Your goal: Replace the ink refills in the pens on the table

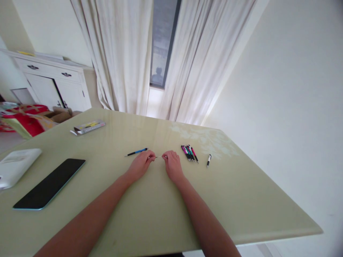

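Near the middle of the table, my left hand [142, 163] and my right hand [173, 165] face each other, a small gap apart. Both are closed in a pinch. A thin slender piece [159, 156] shows between the fingertips, dark by the left fingers and pale by the right; whether it is one piece or two is too small to tell. Just behind my left hand lies a blue and black pen [136, 152]. To the right of my right hand, several coloured pens [189, 153] lie side by side, with a short white and black pen piece [209, 160] apart from them.
A pale green table [139, 221] spans the view. On its left lie a dark-screened tablet [50, 184], a white device [20, 167] and an opened small box [88, 127]. Beyond are curtains [123, 57], a white cabinet [53, 80] and red bags [26, 119].
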The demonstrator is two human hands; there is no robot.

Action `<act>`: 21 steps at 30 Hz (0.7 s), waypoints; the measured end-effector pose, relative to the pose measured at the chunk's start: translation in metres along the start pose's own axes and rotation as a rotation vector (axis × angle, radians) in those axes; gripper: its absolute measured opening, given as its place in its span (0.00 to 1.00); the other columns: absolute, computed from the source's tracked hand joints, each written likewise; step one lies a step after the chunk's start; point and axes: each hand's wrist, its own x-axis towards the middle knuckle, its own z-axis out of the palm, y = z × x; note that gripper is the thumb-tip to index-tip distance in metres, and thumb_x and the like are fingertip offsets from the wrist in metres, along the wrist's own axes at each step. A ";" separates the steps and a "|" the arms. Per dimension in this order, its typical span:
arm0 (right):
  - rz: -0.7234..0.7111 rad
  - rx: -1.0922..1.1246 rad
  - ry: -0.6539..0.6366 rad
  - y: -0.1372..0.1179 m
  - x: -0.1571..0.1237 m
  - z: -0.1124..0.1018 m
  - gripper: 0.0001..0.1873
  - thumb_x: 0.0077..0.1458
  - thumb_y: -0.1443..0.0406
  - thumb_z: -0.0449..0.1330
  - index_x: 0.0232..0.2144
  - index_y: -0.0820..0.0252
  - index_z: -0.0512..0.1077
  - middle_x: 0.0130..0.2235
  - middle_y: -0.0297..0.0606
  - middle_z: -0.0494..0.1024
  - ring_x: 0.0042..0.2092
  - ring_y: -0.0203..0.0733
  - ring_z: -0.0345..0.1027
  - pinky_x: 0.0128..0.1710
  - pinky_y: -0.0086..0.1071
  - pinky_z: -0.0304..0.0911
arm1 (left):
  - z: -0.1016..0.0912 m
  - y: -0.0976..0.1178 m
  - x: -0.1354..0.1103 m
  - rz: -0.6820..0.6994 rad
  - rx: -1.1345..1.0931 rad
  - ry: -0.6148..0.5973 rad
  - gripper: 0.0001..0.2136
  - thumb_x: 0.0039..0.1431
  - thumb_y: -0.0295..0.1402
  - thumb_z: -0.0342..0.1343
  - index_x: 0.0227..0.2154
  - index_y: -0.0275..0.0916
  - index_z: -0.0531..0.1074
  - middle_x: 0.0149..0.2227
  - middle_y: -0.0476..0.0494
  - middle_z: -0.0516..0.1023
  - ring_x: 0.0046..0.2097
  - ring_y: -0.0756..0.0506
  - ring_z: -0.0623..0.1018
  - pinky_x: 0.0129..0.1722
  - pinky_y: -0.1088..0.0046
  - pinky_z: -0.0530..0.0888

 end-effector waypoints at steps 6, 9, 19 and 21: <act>-0.038 0.360 0.067 -0.007 -0.003 -0.009 0.04 0.66 0.67 0.57 0.42 0.57 0.72 0.40 0.39 0.79 0.43 0.43 0.71 0.46 0.35 0.62 | -0.003 0.004 0.006 -0.257 -0.617 0.162 0.19 0.58 0.48 0.60 0.43 0.39 0.71 0.39 0.41 0.83 0.36 0.44 0.81 0.42 0.62 0.78; -0.034 0.426 0.059 -0.010 -0.005 -0.011 0.05 0.65 0.66 0.60 0.44 0.57 0.73 0.40 0.38 0.80 0.42 0.42 0.73 0.44 0.35 0.64 | -0.001 0.007 0.006 -0.311 -0.745 0.128 0.21 0.55 0.52 0.63 0.38 0.39 0.68 0.41 0.38 0.84 0.37 0.44 0.83 0.44 0.61 0.80; -0.003 0.415 0.052 -0.014 -0.005 -0.013 0.07 0.64 0.62 0.61 0.44 0.57 0.74 0.40 0.39 0.80 0.40 0.42 0.72 0.43 0.35 0.66 | 0.003 0.013 0.003 -0.335 -0.860 0.018 0.24 0.55 0.53 0.64 0.40 0.41 0.62 0.38 0.39 0.85 0.40 0.40 0.85 0.47 0.56 0.80; -0.005 0.431 0.064 -0.014 -0.005 -0.013 0.07 0.64 0.62 0.61 0.43 0.57 0.74 0.40 0.39 0.80 0.39 0.42 0.72 0.42 0.34 0.67 | 0.003 0.012 0.003 -0.312 -0.840 -0.004 0.22 0.55 0.51 0.65 0.39 0.41 0.63 0.38 0.40 0.85 0.41 0.40 0.85 0.48 0.56 0.79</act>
